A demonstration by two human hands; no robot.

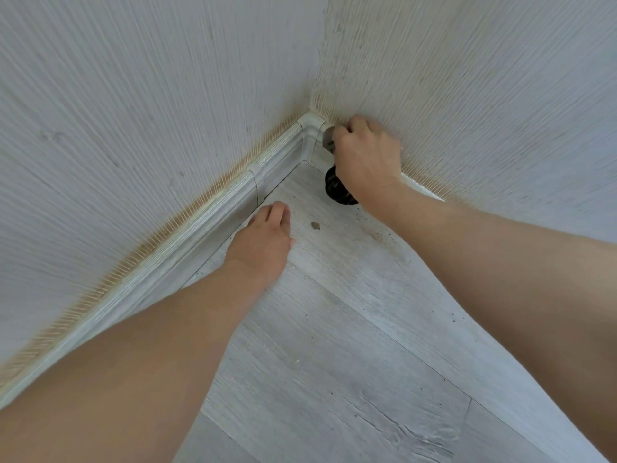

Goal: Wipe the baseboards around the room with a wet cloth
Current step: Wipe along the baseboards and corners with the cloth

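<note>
A pale grey baseboard runs along the left wall into the room's corner, capped there by a corner piece. My right hand grips a dark cloth and holds it against the baseboard just right of the corner; most of the cloth is hidden under the hand. A short strip of the right wall's baseboard shows beyond my wrist. My left hand rests flat on the floor close to the left baseboard, fingers straight, holding nothing.
Grey wood-look laminate floor fills the lower middle, with dark specks and a small crumb near the corner. Textured pale wallpaper covers both walls, yellowed just above the baseboards.
</note>
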